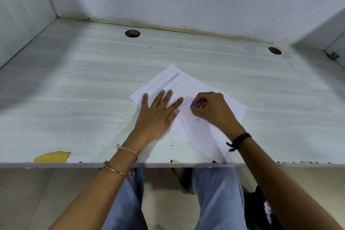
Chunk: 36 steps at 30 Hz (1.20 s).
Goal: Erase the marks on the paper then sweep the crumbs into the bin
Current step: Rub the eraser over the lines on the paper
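Observation:
A white sheet of paper [194, 87] lies at an angle on the pale desk [78, 84]. Faint pencil lines cross its far half, with one darker grey stroke [170, 81] near the far corner. My left hand [158, 112] presses flat on the paper's left side, fingers spread. My right hand [211, 108] is closed around a small purple eraser [195, 105], whose tip touches the paper. Dark eraser crumbs [192, 127] are scattered over the near half of the sheet and on the desk near its left edge. No bin is in view.
Walls enclose the desk at the back and both sides. Two round cable holes [132, 33] [274, 50] sit near the back edge. A yellow chipped patch [53, 156] marks the front edge at left. A dark bag [261, 209] lies on the floor by my right leg.

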### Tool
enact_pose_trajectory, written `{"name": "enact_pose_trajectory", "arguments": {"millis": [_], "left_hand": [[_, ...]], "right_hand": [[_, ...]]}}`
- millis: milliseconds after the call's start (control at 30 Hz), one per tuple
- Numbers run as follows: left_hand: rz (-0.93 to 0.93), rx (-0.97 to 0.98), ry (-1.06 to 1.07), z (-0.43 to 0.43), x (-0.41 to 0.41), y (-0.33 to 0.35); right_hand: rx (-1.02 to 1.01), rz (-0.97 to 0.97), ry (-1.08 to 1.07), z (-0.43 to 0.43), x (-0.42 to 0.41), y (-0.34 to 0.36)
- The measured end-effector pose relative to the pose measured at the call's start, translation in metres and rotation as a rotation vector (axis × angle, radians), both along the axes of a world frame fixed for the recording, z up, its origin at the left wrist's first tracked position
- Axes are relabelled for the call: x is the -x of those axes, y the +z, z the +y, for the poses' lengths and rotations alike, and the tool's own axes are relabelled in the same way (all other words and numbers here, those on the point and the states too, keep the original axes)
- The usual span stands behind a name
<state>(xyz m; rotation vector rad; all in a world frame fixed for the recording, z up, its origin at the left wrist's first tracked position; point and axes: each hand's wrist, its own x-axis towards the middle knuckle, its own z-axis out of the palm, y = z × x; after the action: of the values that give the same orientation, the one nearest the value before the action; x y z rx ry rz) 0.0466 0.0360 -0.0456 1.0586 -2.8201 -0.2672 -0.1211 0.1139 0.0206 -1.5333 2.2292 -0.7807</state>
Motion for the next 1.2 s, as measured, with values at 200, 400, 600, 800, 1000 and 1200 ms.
{"name": "enact_pose_trajectory", "arguments": {"millis": [200,400,600,800,1000,1200], "left_hand": [[-0.031,0.052,-0.021,-0.001,-0.001,0.0],[-0.014,0.021,-0.003,0.0,-0.001,-0.001],[-0.045,0.034,-0.012,-0.001,-0.001,0.001],[-0.046,0.051,-0.001,-0.001,-0.001,-0.002],[-0.023,-0.045,0.008,0.006,-0.003,0.007],[0.02,-0.062,0.056,0.023,-0.006,0.016]], "right_hand": [[-0.054,-0.022,0.307,0.025,-0.045,-0.001],[0.0,-0.002,0.032,0.005,-0.011,-0.003],[-0.023,-0.068,0.238,0.018,-0.033,-0.005],[-0.006,-0.077,-0.034,0.002,0.013,-0.009],[0.112,-0.288,-0.141,0.027,0.019,-0.014],[0.105,-0.249,-0.07,0.047,0.011,-0.016]]}}
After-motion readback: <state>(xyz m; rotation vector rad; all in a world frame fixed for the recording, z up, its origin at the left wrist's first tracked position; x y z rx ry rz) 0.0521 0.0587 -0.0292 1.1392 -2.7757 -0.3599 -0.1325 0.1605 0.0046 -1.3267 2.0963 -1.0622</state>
